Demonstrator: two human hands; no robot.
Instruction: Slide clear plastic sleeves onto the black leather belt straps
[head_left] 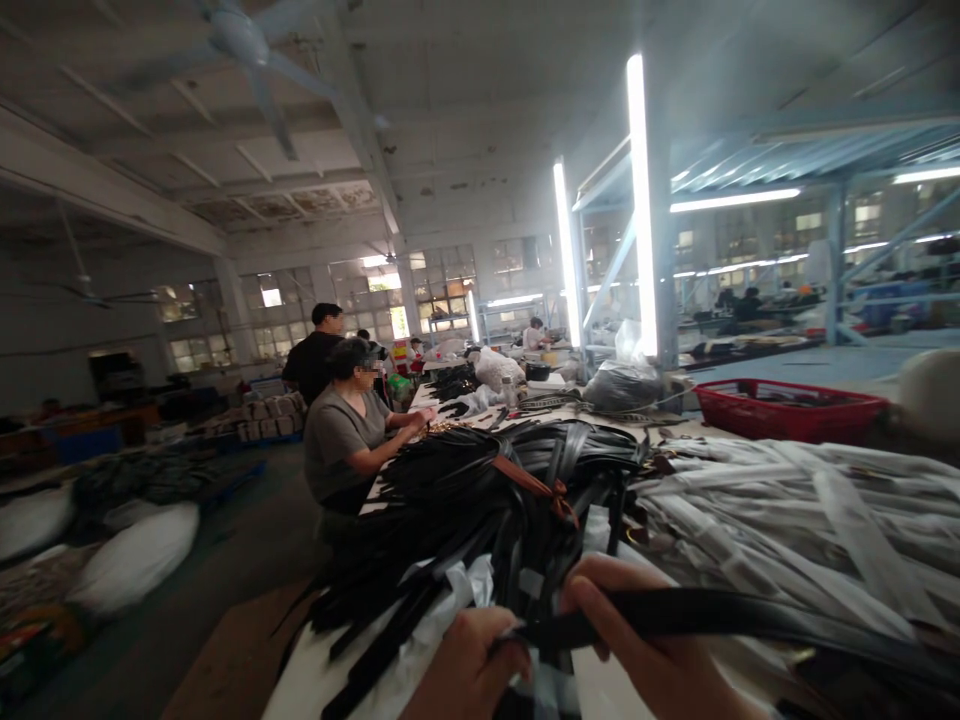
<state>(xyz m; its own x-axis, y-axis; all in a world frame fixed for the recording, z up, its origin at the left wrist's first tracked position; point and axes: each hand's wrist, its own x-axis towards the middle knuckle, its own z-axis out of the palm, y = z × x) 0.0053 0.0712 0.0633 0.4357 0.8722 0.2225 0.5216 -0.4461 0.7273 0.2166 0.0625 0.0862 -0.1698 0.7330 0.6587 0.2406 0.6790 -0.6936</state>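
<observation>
A long black belt (720,612) stretches across the lower right of the head view. At its left end, my left hand (474,655) is closed in a pinch on the tip. My right hand (637,630) grips the same belt a little further along, with fingers and thumb around it. Just beyond my hands lies a large pile of black belts (450,470), part of it bound with a brown strap (529,475). To the right spreads a heap of belts in white wrapping (757,510). Loose translucent wrapping (450,600) lies near my left hand.
A red basket (787,410) stands behind the wrapped belts. Along the table's left side sits a co-worker in a grey shirt (341,430), hands at the table; another person in black (311,350) is behind. A grey plastic bag (621,383) rests further back by bright tube lights.
</observation>
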